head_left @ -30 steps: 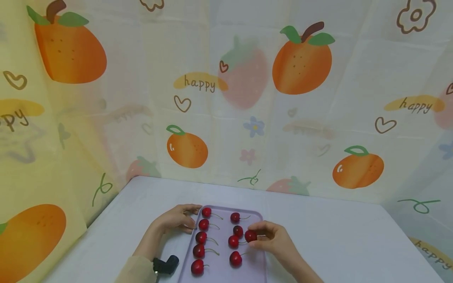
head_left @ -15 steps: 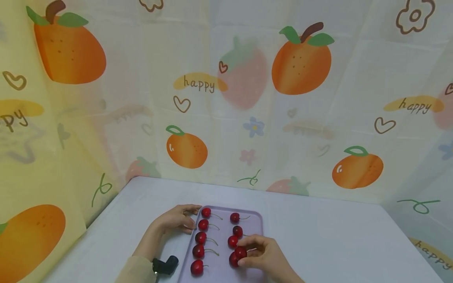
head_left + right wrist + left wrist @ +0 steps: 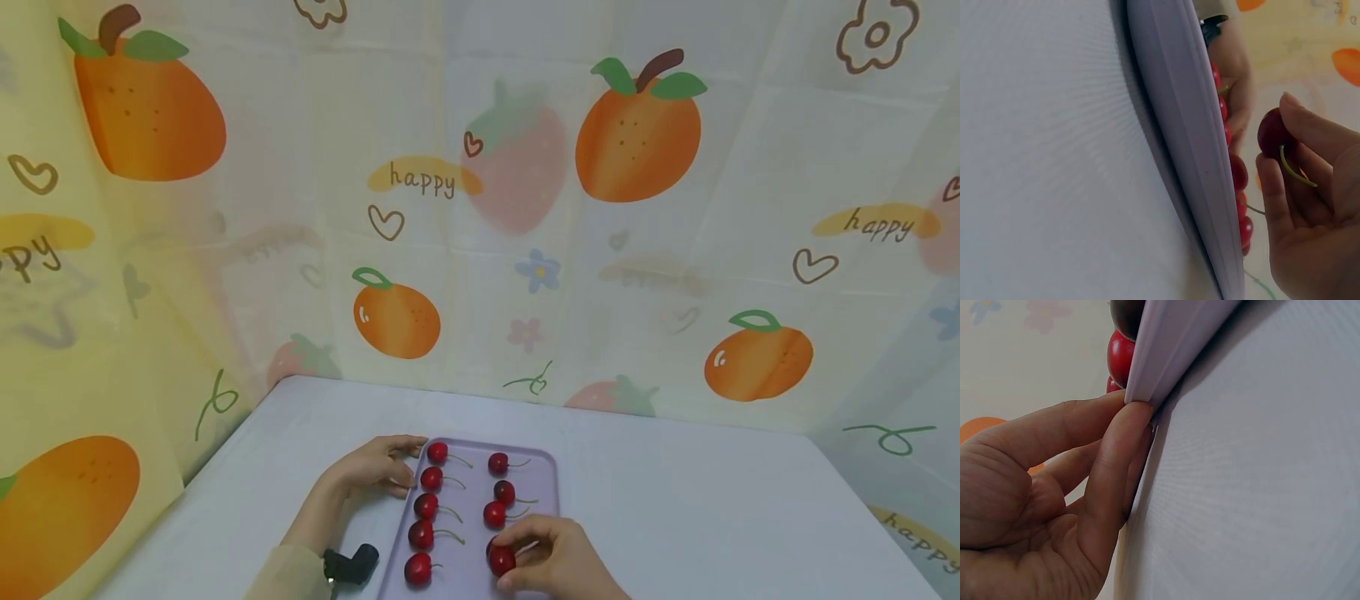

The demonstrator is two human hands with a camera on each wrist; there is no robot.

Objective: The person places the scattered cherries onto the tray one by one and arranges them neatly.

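My right hand pinches a dark red cherry between thumb and fingertips, its green stem hanging free in the right wrist view. In the head view this cherry is over the right half of the pale purple tray and overlaps another cherry behind it. At the tray's far left corner my left hand grips the raised edge; the left wrist view has its fingertips right at the rim. A column of cherries lines the tray's left side. Farther up the right column are more cherries.
The tray lies on a white table. Behind and beside the table hangs a fruit-printed cloth. A black wrist device sits at the left sleeve, close to the tray's left edge.
My right hand has carried the cherry down the right column toward the near side, from beside the middle cherries to the lowest one. My left hand and the tray have stayed put.
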